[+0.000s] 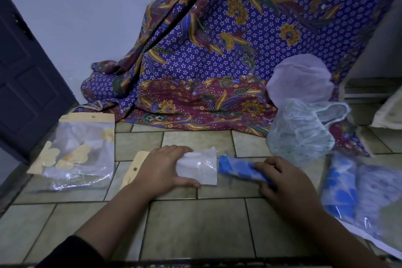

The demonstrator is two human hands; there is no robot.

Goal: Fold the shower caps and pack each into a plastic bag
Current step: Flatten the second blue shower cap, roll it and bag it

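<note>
Rolled blue-and-white plastic shower cap (236,169) lies low over the greenish tiled floor (195,224), its left end just beside the open mouth of a small clear plastic bag (201,169); whether the tip is already inside I cannot tell. The right hand (285,183) grips the roll's right end, fingers curled over it. The left hand (158,169) holds the bag, fingers over the top and thumb under the near edge, and the bag's pale yellow cardboard header (134,167) shows behind the wrist. A dark sleeve (71,252) covers the left forearm at the near edge.

At near right lies a clear packet with a blue-flowered cap (343,189) inside (somewhat blurred). Well apart on the left rests a clear packet holding a yellow-flowered cap (82,150), with the same kind of header. Farther right sits a puffed green-speckled translucent cap (300,135), and behind it a pale lilac cap (302,78). Beyond them a purple batik cloth with gold and maroon flowers (217,50) drapes down to the floor, with a dark panelled door (26,82) at far left.
</note>
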